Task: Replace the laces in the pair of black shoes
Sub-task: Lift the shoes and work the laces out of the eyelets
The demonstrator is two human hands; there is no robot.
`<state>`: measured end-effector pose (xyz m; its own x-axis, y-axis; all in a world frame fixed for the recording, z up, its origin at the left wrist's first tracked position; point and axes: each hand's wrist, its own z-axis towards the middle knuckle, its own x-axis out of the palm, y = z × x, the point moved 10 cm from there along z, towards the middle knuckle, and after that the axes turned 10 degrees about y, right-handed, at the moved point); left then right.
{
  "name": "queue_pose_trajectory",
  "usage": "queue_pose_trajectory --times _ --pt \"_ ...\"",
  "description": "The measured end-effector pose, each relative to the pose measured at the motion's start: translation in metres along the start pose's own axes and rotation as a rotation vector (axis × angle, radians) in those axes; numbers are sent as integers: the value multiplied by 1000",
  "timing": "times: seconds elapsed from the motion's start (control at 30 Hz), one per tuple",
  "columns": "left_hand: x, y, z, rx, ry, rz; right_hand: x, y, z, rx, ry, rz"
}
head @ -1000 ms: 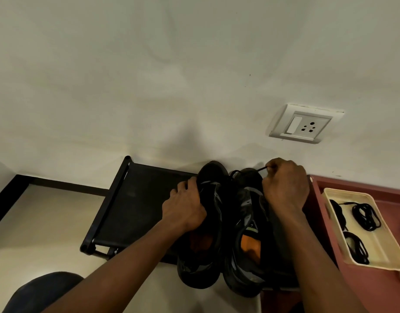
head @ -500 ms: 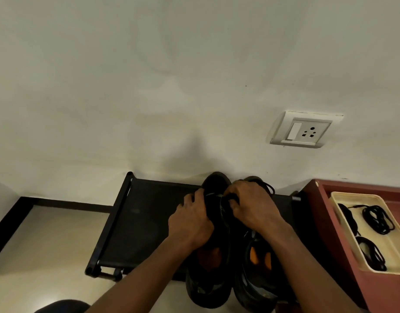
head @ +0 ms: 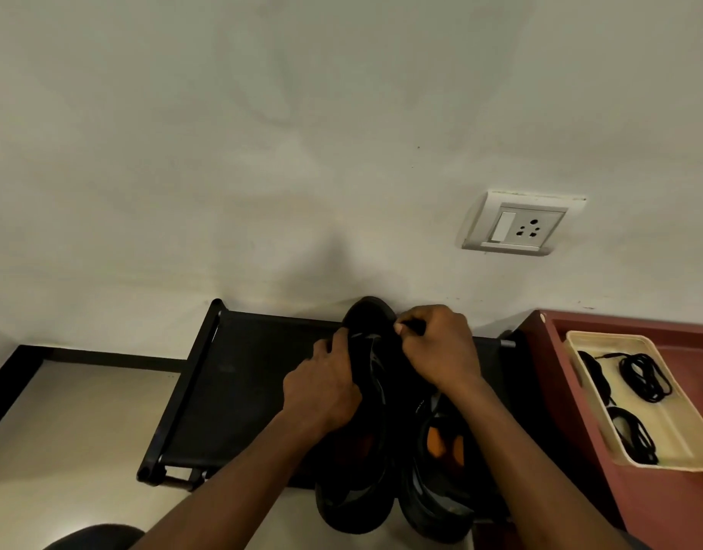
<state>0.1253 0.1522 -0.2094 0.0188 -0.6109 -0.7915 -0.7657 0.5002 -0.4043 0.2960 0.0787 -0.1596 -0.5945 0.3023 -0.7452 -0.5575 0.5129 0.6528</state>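
Observation:
Two black shoes with orange insoles stand side by side on a low black rack (head: 238, 375), toes toward the wall. My left hand (head: 322, 387) grips the left shoe (head: 365, 490) at its upper side near the toe. My right hand (head: 437, 347) is over the front of the right shoe (head: 437, 498), its thumb and fingers pinching a black lace (head: 411, 324) near the left shoe's toe. The lace's run through the eyelets is hidden by my hands.
A cream tray (head: 675, 442) with several coiled black laces (head: 643, 379) sits on a dark red surface (head: 659, 510) at the right. A white wall socket (head: 520, 226) is above. Pale floor (head: 64, 430) lies at the left.
My right hand came from the right shoe's far side to the middle between the two toes, still pinching lace. My left hand stayed on the left shoe. The camera view shifted slightly.

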Motion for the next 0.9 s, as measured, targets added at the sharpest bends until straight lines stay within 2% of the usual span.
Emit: queue_pose_trajectory --times 0.17,0.27,0.33,0.43,0.53,0.7,0.77,0.9 --pt "0 -1 0 5 -4 22 -49 -37 -3 160 -277 280" --pt "-1 2 1 3 -4 7 -90 -70 -10 224 -480 597" --pt "-1 3 2 4 -3 -4 -104 -89 -12 254 -503 858" --pt "0 1 3 2 -10 1 -93 -83 -9 226 -371 900" --pt "1 -5 3 4 -9 4 -72 -59 -3 174 -240 741" --pt "-2 -3 2 37 5 -49 -52 -18 -4 102 -99 75" --pt "-11 1 4 48 -8 -143 -35 -6 -6 76 -36 -135" --pt "-35 3 11 95 -121 -308 -9 23 -13 -22 -40 -362"
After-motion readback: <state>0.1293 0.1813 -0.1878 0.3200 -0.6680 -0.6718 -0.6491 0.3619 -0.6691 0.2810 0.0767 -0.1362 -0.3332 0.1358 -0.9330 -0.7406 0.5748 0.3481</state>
